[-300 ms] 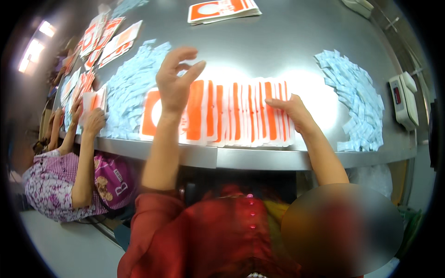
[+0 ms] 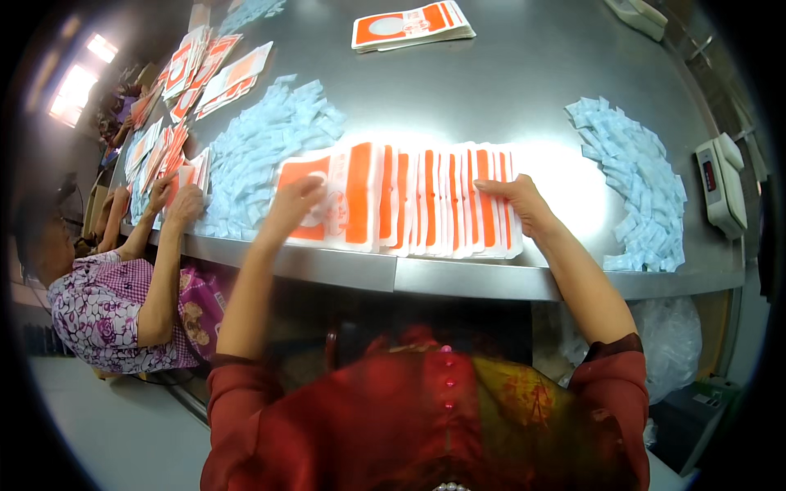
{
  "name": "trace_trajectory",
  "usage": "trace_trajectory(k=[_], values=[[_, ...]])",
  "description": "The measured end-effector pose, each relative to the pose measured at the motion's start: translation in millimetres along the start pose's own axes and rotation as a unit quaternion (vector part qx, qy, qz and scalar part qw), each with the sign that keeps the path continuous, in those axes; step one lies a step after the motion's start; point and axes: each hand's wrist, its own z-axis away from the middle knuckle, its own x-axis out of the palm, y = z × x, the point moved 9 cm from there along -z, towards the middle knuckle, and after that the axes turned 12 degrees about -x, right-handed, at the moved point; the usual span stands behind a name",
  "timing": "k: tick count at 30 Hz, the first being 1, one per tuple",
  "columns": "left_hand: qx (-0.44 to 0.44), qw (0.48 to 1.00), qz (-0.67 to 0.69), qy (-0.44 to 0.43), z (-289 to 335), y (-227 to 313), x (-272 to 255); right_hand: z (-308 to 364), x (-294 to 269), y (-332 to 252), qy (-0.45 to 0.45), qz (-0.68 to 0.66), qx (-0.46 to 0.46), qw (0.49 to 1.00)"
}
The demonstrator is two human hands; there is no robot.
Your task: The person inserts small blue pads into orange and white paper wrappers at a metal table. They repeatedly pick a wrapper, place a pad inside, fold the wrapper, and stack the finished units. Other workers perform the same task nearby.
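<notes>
So we've got a fanned row of orange-and-white packets (image 2: 409,200) laid overlapping along the near edge of the steel table (image 2: 508,82), right between our two hands. Our left hand (image 2: 293,204) rests flat on the packet at the row's left end, fingers loosely spread, not pinching anything. Our right hand (image 2: 517,199) sits on the right end, fingers stretched out and pressing down on the last few packets.

Just left of our left hand there's a big heap of pale blue sachets (image 2: 274,135), and well out past our right hand another blue pile (image 2: 639,184), with a small white scale (image 2: 720,184) beyond that. Straight ahead lies a separate stack of packets (image 2: 412,24). Far left, a co-worker's hands (image 2: 176,200) handle their own packets.
</notes>
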Motion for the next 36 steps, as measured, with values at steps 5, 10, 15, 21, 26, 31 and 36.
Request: trace_trajectory(k=[5,10,15,21,26,31,36], values=[[0.028,0.999,0.029,0.009,3,6,23,-16,19,15,-0.054,-0.078,0.019,0.995],[0.051,0.995,0.036,-0.078,14,29,49,-24,67,0,-0.123,-0.14,0.028,0.982],[0.015,0.97,0.181,-0.16,26,55,78,-26,85,3,-0.162,-0.184,0.028,0.969],[0.054,0.967,0.206,-0.14,30,59,72,-18,80,5,-0.136,-0.147,-0.024,0.98],[0.056,0.939,0.323,-0.1,49,66,70,-12,71,-12,-0.145,-0.103,-0.073,0.981],[0.146,0.918,0.359,-0.085,66,112,80,-2,34,-42,-0.133,-0.052,-0.166,0.976],[0.215,0.915,0.336,-0.069,78,135,91,2,18,-60,-0.138,0.031,-0.235,0.962]])
